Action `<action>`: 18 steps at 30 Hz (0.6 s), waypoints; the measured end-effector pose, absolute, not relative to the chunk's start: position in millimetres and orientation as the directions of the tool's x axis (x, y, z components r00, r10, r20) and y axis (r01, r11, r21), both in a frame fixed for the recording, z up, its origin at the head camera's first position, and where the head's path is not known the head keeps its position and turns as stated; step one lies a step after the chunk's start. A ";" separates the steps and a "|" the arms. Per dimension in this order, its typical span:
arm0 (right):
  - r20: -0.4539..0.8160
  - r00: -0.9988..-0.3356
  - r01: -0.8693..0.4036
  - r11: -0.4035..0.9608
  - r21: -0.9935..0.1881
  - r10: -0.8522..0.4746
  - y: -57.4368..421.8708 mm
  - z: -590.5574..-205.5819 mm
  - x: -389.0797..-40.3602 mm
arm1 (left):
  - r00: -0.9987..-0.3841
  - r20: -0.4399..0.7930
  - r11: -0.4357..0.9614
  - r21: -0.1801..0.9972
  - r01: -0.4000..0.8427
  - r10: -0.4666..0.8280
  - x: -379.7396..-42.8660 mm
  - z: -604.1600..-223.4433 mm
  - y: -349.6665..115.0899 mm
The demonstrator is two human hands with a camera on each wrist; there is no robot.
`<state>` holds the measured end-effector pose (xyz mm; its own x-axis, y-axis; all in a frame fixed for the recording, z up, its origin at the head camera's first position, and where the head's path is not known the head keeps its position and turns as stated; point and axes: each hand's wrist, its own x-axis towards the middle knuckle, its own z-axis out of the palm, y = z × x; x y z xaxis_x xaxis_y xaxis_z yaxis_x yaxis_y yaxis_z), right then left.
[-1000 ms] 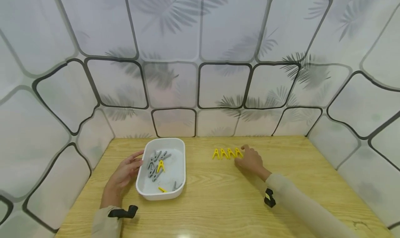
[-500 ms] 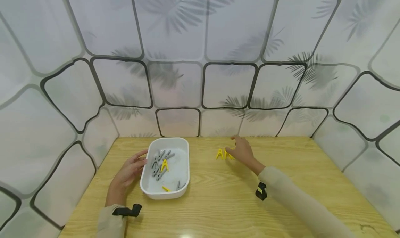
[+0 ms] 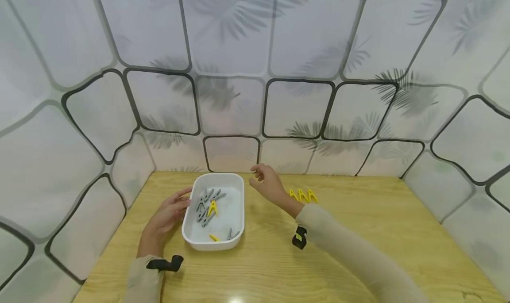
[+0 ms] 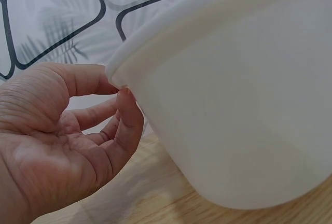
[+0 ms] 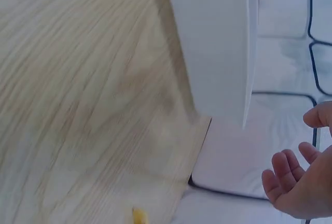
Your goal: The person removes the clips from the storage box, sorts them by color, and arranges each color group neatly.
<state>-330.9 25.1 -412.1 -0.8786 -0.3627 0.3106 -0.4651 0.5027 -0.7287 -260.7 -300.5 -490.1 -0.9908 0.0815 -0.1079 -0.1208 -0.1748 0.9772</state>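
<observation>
A white tub (image 3: 241,197) stands on the table, with several grey clothespins (image 3: 210,218) inside. Among them lies a yellow clothespin (image 3: 213,208), and another yellow one (image 3: 214,238) is near the front wall. My left hand (image 3: 168,214) holds the tub's left rim, thumb and finger meeting at its lip in the left wrist view. Just right of the tub's far corner is my right hand (image 3: 268,183), raised over the table. Its fingers are loosely bent, with nothing between them in the right wrist view. Behind its wrist, yellow clothespins (image 3: 303,195) are lined up in a row.
The wooden table (image 3: 358,232) runs back to a patterned curtain (image 3: 295,108), which also encloses both sides. In the right wrist view, the tip of something yellow (image 5: 139,216) shows at the bottom edge.
My right hand has moved left from the right end of the yellow row, past it, to near the tub. The left hand stays at the rim. The head view has shifted slightly.
</observation>
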 end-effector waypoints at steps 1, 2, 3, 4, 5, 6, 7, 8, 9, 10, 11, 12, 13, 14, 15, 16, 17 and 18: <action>0.311 -0.870 -0.475 0.489 -0.731 -0.382 19.0 -413.0 -329.6 | -0.990 -0.107 -0.176 0.977 -0.122 0.091 -261.0 -489.6 -300.3; 0.309 -0.861 -0.487 0.477 -0.732 -0.404 13.2 -414.2 -328.3 | -0.990 -0.108 -0.179 0.976 -0.124 0.094 -261.3 -489.4 -300.1; 0.307 -0.851 -0.498 0.469 -0.729 -0.427 7.5 -415.9 -326.9 | -0.989 -0.110 -0.180 0.976 -0.126 0.097 -261.5 -489.3 -300.1; 0.309 -0.837 -0.517 0.467 -0.718 -0.451 1.9 -417.7 -325.7 | -0.989 -0.112 -0.183 0.975 -0.129 0.099 -261.6 -489.1 -299.9; 0.312 -0.823 -0.536 0.466 -0.704 -0.475 -3.5 -419.8 -324.4 | -0.988 -0.114 -0.181 0.975 -0.131 0.100 -261.5 -489.1 -299.8; 0.312 -0.809 -0.553 0.463 -0.693 -0.499 -8.8 -422.0 -322.9 | -0.988 -0.115 -0.179 0.975 -0.131 0.100 -261.4 -489.3 -299.9; 0.310 -0.796 -0.569 0.467 -0.677 -0.520 -13.7 -424.1 -321.3 | -0.988 -0.114 -0.178 0.975 -0.130 0.100 -261.3 -489.7 -300.1; 0.312 -0.783 -0.585 0.465 -0.665 -0.538 -18.4 -426.9 -320.4 | -0.989 -0.113 -0.177 0.976 -0.129 0.100 -261.2 -490.0 -300.4; 0.312 -0.773 -0.597 0.468 -0.652 -0.552 -23.1 -429.3 -319.5 | -0.989 -0.111 -0.178 0.976 -0.127 0.098 -261.0 -490.2 -300.5; 0.312 -0.765 -0.608 0.473 -0.637 -0.564 -27.4 -431.6 -318.7 | -0.989 -0.110 -0.179 0.976 -0.126 0.096 -260.8 -490.3 -300.5; 0.303 -0.762 -0.611 0.479 -0.630 -0.572 -31.1 -433.8 -318.2 | -0.989 -0.110 -0.181 0.975 -0.126 0.094 -260.8 -490.4 -300.6; 0.293 -0.761 -0.610 0.485 -0.627 -0.578 -34.2 -435.5 -317.5 | -0.990 -0.110 -0.181 0.975 -0.126 0.093 -260.8 -490.4 -300.9; 0.284 -0.762 -0.608 0.495 -0.621 -0.582 -37.1 -437.2 -317.2 | -0.989 -0.111 -0.181 0.975 -0.126 0.094 -260.8 -490.1 -301.0; 0.274 -0.763 -0.606 0.500 -0.619 -0.585 -39.7 -438.9 -316.9 | -0.989 -0.112 -0.179 0.976 -0.127 0.092 -260.8 -489.7 -300.9; 0.262 -0.765 -0.604 0.512 -0.611 -0.589 -42.1 -440.0 -316.6 | -0.989 -0.113 -0.178 0.976 -0.128 0.090 -260.8 -489.3 -300.7; 0.245 -0.767 -0.599 0.525 -0.604 -0.593 -44.1 -442.2 -316.6 | -0.989 -0.114 -0.177 0.976 -0.128 0.090 -260.9 -488.8 -300.8; 0.229 -0.769 -0.594 0.537 -0.599 -0.596 -46.1 -443.9 -316.3 | -0.989 -0.115 -0.176 0.976 -0.130 0.090 -261.1 -488.4 -300.8; 0.214 -0.771 -0.592 0.553 -0.586 -0.599 -48.1 -445.7 -316.2 | -0.989 -0.115 -0.173 0.976 -0.129 0.089 -261.2 -488.0 -300.9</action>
<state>-316.2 -48.1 -445.7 -0.7714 -0.5992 0.2145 -0.5924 0.5528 -0.5861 -261.2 -300.9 -488.0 -0.9893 0.0895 -0.1149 -0.1291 -0.1735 0.9763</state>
